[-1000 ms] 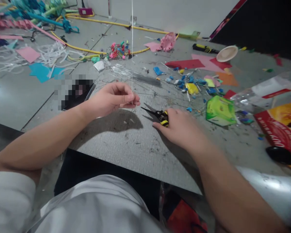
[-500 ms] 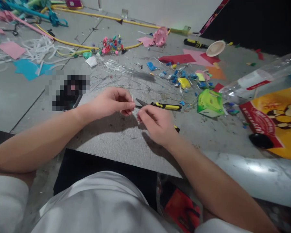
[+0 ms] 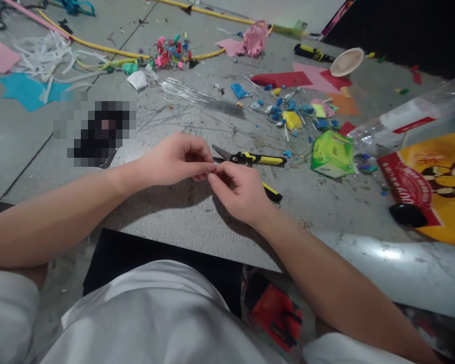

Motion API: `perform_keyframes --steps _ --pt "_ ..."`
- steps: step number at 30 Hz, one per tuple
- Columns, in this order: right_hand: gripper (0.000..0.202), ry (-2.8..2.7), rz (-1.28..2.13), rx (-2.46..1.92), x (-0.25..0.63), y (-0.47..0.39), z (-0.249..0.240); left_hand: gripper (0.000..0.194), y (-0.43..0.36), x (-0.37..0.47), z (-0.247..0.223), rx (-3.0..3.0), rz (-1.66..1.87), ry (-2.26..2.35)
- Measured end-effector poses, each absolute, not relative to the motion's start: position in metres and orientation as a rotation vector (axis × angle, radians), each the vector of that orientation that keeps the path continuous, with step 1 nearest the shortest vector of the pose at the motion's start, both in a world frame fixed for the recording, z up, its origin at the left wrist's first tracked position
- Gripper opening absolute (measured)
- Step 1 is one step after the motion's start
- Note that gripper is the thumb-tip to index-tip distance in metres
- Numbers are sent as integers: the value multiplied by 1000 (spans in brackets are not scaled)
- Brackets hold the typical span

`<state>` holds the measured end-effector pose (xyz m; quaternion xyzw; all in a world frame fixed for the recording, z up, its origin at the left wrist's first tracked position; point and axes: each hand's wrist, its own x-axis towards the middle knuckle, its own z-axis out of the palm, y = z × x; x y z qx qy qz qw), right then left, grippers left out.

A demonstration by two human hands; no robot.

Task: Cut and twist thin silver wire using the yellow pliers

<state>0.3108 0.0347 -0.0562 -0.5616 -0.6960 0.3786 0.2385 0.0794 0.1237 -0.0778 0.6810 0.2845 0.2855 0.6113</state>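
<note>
My left hand (image 3: 176, 159) is closed, thumb and forefinger pinched together over the grey table (image 3: 185, 217). My right hand (image 3: 238, 191) is also closed, its fingertips meeting the left ones. A thin wire stood up from the left pinch a moment ago; now the fingers mostly hide what is between them. Just behind the right hand lies a pair of snips (image 3: 265, 160) with yellow-and-black handles, blades pointing left and partly covered by that hand. Farther back is a bundle of thin, straight wires (image 3: 200, 96).
Red and green wired bits (image 3: 170, 52) lie at the back, blue and yellow scraps (image 3: 291, 120) to their right. A green box (image 3: 333, 154), a clear bottle (image 3: 413, 114) and a yellow packet (image 3: 436, 187) stand or lie on the right. A dark pixelated object (image 3: 102, 134) is left.
My right hand has come left and its fingertips now touch the left hand's. The upright wire no longer shows above the fingers. The view has shifted slightly.
</note>
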Motion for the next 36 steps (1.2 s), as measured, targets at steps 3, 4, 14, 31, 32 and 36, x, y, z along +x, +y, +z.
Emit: perform_keyframes --steps 3,4,14,31,32,36 --pt "20 -1880 1072 -1505 311 36 -56 36 122 80 -79 1551 673 676" --pt "21 -1854 1107 -1484 312 36 -56 36 123 80 -80 1540 677 673" --pt "54 -1405 1511 -1211 315 46 -84 36 136 75 -82 1508 551 479" --pt "33 -1346 1349 -1233 307 41 -88 31 127 80 -93 1765 669 536" --pt "34 -1331 1365 -1237 306 41 -88 29 126 80 -93 1770 668 548" --pt "31 -1289 1452 -1233 303 41 -89 20 125 79 -90 1722 616 516"
